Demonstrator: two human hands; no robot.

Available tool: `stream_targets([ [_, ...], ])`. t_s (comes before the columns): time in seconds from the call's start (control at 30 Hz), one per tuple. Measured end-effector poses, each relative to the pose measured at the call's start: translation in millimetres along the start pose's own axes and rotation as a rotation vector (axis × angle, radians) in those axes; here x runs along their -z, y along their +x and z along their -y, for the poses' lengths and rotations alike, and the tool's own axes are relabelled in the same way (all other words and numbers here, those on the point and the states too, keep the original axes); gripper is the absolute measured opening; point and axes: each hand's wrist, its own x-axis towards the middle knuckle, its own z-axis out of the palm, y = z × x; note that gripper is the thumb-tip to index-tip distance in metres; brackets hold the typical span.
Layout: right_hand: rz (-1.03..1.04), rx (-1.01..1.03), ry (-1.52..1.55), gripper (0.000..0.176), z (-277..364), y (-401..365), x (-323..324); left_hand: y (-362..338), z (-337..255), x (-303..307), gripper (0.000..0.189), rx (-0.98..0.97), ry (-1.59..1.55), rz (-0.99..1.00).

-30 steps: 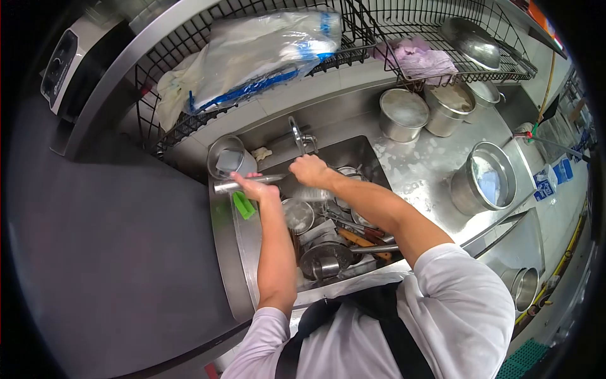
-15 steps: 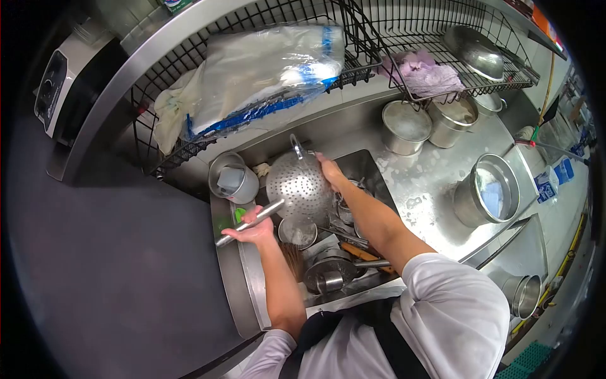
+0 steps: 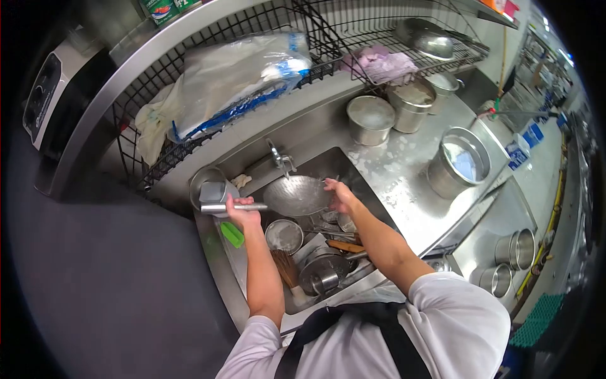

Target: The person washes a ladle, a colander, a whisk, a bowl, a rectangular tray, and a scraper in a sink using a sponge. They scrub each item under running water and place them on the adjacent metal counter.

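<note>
A large metal strainer (image 3: 295, 197) with a thick tubular handle is under the faucet (image 3: 278, 158), hollow side up. Its holes do not show clearly from this angle. My left hand (image 3: 242, 213) is closed around the handle at the sink's left side. At the bowl's right rim is my right hand (image 3: 341, 196), its fingers bent over the edge. Beneath the strainer, in the sink (image 3: 372, 205), lie a round metal pot (image 3: 284, 236), a bamboo whisk brush (image 3: 285, 266) and a pan (image 3: 323, 271). A green scrubber (image 3: 232, 234) rests on the left ledge.
A metal pot (image 3: 213, 189) holding a grey container stands at the sink's back left corner. Lidded pots (image 3: 370, 120) and a tall pot (image 3: 459, 164) occupy the right counter (image 3: 404, 170). Overhead, a wire rack (image 3: 347, 41) carries plastic bags (image 3: 240, 82).
The strainer has turned from its perforated underside facing me to its hollow side up. My left hand has lifted toward the back with the handle. My view has shifted to the right.
</note>
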Motion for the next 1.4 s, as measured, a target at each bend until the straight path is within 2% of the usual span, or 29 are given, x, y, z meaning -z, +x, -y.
stream_targets([
  [0.03, -0.001, 0.057, -0.161, 0.068, 2, -7, 14, -6, 4, -11, 0.033, -0.084, 0.092, 0.135],
  [0.1, -0.027, 0.099, -0.179, 0.064, 8, -32, 39, -20, 16, -39, 0.032, -0.237, 0.263, 0.422],
  [0.2, -0.115, 0.157, -0.345, 0.054, 20, -95, 65, -61, 22, -83, 0.032, -0.172, 0.468, 0.798],
  [0.27, -0.067, 0.286, -0.434, 0.049, 26, -142, 64, -115, 29, -116, 0.027, -0.061, 0.660, 1.009],
  [0.3, 0.084, 0.522, -0.378, 0.053, 13, -140, 78, -135, 39, -123, 0.027, 0.083, 0.658, 1.071],
  [0.37, 0.052, 0.867, -0.501, 0.074, 21, -190, 66, -175, 57, -139, 0.027, 0.342, 0.657, 1.227],
  [0.43, -0.068, 1.028, -0.461, 0.082, 35, -260, 55, -223, 75, -151, 0.024, 0.599, 0.663, 1.405],
  [0.47, -0.090, 1.200, -0.508, 0.078, 42, -289, 60, -256, 83, -159, 0.018, 0.572, 0.744, 1.520],
  [0.53, -0.206, 1.364, -0.422, 0.072, 32, -320, 85, -331, 89, -169, 0.022, 0.493, 1.010, 1.779],
  [0.57, -0.256, 1.354, -0.430, 0.063, 36, -360, 89, -377, 103, -166, 0.028, 0.265, 0.845, 1.998],
  [0.6, -0.427, 1.451, -0.340, 0.044, 31, -380, 103, -420, 115, -163, 0.035, 0.028, 0.640, 2.178],
  [0.63, -0.614, 1.464, -0.383, 0.036, 21, -407, 121, -447, 123, -164, 0.044, 0.236, 0.842, 2.345],
  [0.67, -0.801, 1.465, -0.422, 0.027, 8, -437, 140, -481, 136, -161, 0.043, 0.171, 0.780, 2.467],
  [0.77, -0.912, 1.393, -0.063, 0.013, -21, -548, 175, -596, 125, -150, 0.067, 0.195, 0.771, 2.616],
  [0.8, -0.928, 1.341, 0.103, 0.011, -34, -585, 186, -622, 133, -139, 0.081, -0.038, 0.712, 2.728],
  [0.87, -0.967, 1.433, 0.420, 0.010, -57, -665, 218, -678, 127, -128, 0.081, -0.121, 0.371, 2.781],
  [0.9, -1.106, 1.631, 0.452, 0.011, -68, -704, 233, -698, 130, -124, 0.090, -0.037, 0.373, 2.853],
  [0.93, -1.260, 1.744, 0.448, 0.013, -83, -746, 249, -712, 135, -117, 0.082, 0.140, 0.386, 2.878],
  [0.97, -1.412, 1.853, 0.439, 0.016, -100, -790, 266, -725, 142, -111, 0.077, 0.212, 0.393, 2.942],
  [1.03, -1.555, 2.173, 0.171, 0.013, -136, -878, 304, -743, 157, -97, 0.064, 0.279, 0.437, 3.020],
  [1.07, -1.529, 2.375, 0.192, 0.009, -148, -914, 318, -742, 168, -86, 0.063, 0.334, 0.527, 2.978],
  [1.1, -1.702, 2.470, 0.143, 0.009, -156, -949, 332, -738, 184, -70, 0.062, 0.389, 0.622, 2.931],
  [1.13, -1.805, 2.484, 0.155, 0.012, -178, -986, 361, -730, 196, -55, 0.061, 0.440, 0.720, 2.878],
  [1.2, -1.898, 2.291, 0.510, 0.030, -205, -1047, 399, -704, 212, -32, 0.060, 0.293, 1.029, 2.815],
  [1.23, -1.932, 2.289, 0.545, 0.038, -207, -1074, 421, -685, 222, -20, 0.060, 0.303, 1.093, 2.762],
  [1.27, -1.910, 2.347, 0.538, 0.039, -225, -1109, 456, -660, 231, -5, 0.060, 0.316, 1.161, 2.702],
  [1.33, -2.206, 2.309, 0.539, 0.031, -233, -1157, 495, -603, 244, 26, 0.060, 0.516, 1.416, 2.371],
  [1.37, -2.279, 2.259, 0.653, 0.025, -234, -1175, 515, -577, 247, 33, 0.059, 0.409, 1.503, 2.326],
  [1.4, -2.261, 2.074, 0.730, 0.023, -258, -1209, 544, -546, 241, 44, 0.059, 0.303, 1.609, 2.232],
])
